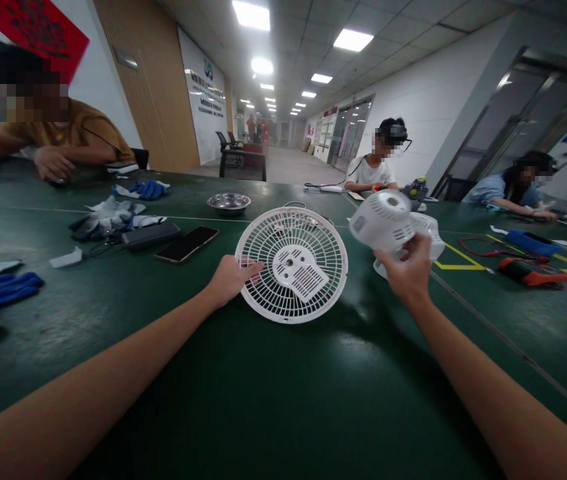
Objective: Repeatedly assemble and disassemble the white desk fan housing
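A round white fan grille (258, 293) with a slotted plate (303, 270) at its hub is tilted up in front of me. My left hand (233, 277) grips its left edge, the thumb lying over the ribs and the other fingers behind. To the right, my right hand (408, 270) holds up a white vented fan motor housing (383, 217), its round top tipped towards the far left. Behind that hand stands another white plastic part (428, 233), partly hidden, so its kind is unclear.
A metal bowl (229, 203), a phone (188, 244), a dark case (150, 235) and work gloves (106, 217) lie left on the green table (263, 400). A red-black meter (533, 272) and blue tray (533, 243) lie right. Three people sit around the table.
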`<state>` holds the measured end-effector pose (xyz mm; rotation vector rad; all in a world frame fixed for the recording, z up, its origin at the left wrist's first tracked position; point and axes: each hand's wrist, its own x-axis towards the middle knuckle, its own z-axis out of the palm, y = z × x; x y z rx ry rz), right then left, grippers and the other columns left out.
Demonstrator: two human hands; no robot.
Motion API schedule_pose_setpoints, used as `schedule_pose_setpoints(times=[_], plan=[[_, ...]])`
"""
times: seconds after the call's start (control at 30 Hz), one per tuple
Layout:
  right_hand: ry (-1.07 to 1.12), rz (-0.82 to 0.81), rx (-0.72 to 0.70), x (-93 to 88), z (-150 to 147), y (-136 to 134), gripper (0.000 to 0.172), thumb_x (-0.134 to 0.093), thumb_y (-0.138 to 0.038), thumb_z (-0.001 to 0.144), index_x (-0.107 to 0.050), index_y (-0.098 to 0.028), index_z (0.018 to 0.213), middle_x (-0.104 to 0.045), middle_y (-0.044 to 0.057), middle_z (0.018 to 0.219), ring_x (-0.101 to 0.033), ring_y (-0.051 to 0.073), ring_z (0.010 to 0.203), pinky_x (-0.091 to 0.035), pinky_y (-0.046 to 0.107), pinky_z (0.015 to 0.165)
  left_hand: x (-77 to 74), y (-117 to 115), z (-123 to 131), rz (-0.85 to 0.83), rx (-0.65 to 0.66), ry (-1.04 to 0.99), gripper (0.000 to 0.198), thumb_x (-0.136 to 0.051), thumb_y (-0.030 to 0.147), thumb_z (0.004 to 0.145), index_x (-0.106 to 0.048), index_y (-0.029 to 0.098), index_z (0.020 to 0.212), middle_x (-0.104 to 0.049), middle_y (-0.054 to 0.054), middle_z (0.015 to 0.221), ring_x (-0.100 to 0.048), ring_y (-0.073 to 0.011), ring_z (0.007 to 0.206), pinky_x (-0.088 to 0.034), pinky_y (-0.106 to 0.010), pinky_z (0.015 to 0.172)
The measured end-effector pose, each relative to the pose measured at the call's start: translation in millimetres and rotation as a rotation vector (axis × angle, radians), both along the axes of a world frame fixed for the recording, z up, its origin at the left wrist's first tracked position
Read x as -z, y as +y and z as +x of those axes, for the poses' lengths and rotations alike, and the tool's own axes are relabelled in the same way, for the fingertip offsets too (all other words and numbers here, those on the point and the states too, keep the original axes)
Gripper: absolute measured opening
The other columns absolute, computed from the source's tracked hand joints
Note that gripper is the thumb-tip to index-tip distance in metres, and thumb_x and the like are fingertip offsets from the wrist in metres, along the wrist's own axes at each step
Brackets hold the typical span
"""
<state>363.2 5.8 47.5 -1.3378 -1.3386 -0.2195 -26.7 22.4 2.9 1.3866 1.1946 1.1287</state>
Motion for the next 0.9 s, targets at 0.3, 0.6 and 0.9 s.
schedule_pose_setpoints(times=[0.3,0.6,0.9], plan=[[-0.184,-0.547,-0.16,34.0,-47,3,0.066,-0.07,-0.063,0.075,-0.052,-0.016,0.116,-0.071,0.016,0.108,-0.068,0.029,0.091,-0.054,0.044,0.084,-7.0,-7,0,0.039,0.0,0.076,0.017,-0.076,0.032,0.082,-0.073,0.015,0.083,-0.075,-0.007,0.075,-0.072,-0.0239,0.069,-0.059,-0.038,0.066],[-0.288,-0.44,-0.174,26.7,-53,-4,0.058,-0.069,-0.055,0.079,-0.064,-0.015,0.122,-0.062,0.021,0.125,-0.057,0.038,0.119,-0.043,0.057,0.105,-12.8,-12,1,0.06,-0.002,0.064,0.015,-0.076,0.03,0.083,-0.073,0.016,0.078,-0.075,-0.006,0.073,-0.07,-0.0218,0.064,-0.056,-0.034,0.059],[0.888,-0.959,-1.133,13.7,-111,-52,0.039,-0.055,-0.054,0.091,-0.065,-0.026,0.115,-0.075,0.005,0.109,-0.069,0.027,0.105,-0.054,0.048,0.093,-19.5,-23,6,0.386,-0.064,0.237,0.028,-0.066,0.038,0.09,-0.071,0.018,0.071,-0.073,-0.004,0.068,-0.069,-0.0212,0.064,-0.055,-0.034,0.064]])
